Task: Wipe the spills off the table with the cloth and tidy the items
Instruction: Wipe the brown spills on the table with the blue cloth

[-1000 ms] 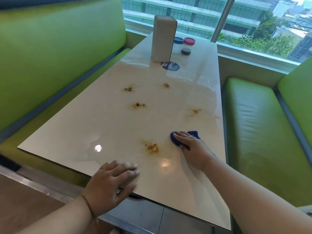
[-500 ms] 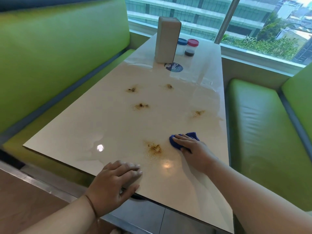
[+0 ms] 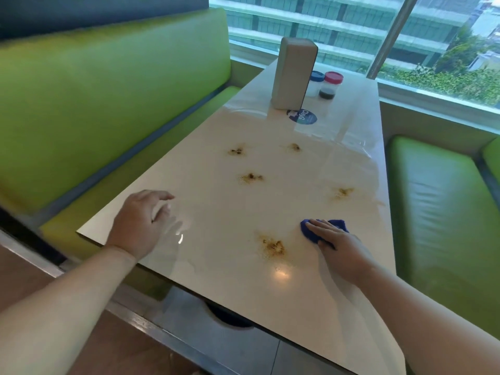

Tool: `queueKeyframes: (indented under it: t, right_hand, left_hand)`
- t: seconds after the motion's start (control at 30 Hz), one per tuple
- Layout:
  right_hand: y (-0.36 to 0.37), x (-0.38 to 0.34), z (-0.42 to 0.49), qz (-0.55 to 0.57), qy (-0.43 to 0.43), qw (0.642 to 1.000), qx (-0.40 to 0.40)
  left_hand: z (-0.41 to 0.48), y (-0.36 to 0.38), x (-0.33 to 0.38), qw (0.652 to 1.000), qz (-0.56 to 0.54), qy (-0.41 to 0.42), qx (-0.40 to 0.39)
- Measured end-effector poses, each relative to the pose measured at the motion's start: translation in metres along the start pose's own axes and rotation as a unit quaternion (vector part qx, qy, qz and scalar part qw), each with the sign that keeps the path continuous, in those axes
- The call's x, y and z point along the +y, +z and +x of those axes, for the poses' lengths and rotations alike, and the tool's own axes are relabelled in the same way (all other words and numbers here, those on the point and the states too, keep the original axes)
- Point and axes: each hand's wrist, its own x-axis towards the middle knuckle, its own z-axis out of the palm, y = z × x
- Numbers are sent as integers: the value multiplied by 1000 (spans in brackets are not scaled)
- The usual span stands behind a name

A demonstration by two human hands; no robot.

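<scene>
Right hand (image 3: pixel 343 250) flat-fingered on cloth (image 3: pixel 309 234); left hand (image 3: pixel 135 226) loosely curled, empty. Light pressure may smear the near-edge spill (image 3: pixel 273 246) across the counter (image 3: pixel 230 207).

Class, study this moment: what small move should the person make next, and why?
Probably slide the right hand and the blue cloth under it left onto the nearest brown spill: the cloth sits beside it, and the spill looks unwiped.

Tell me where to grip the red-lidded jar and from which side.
Probably the round lid of the red-lidded jar, from above or from its open right side. It stands upright, the blue-lidded jar crowds its left, and the tall box stands nearer on the left.
</scene>
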Motion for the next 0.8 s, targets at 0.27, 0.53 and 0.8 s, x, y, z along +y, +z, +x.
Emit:
queueKeyframes:
  t: [0.27,0.53,0.8]
  right_hand:
    - [19,-12,-1,3,-33,999,-13]
    - [4,12,6,35,103,993,52]
    - [15,10,-38,67,36,996,53]
  left_hand:
    - [29,4,-38,994,70,-39,-77]
    - [39,15,-45,992,98,16,-77]
    - [44,17,-48,991,103,-10,-88]
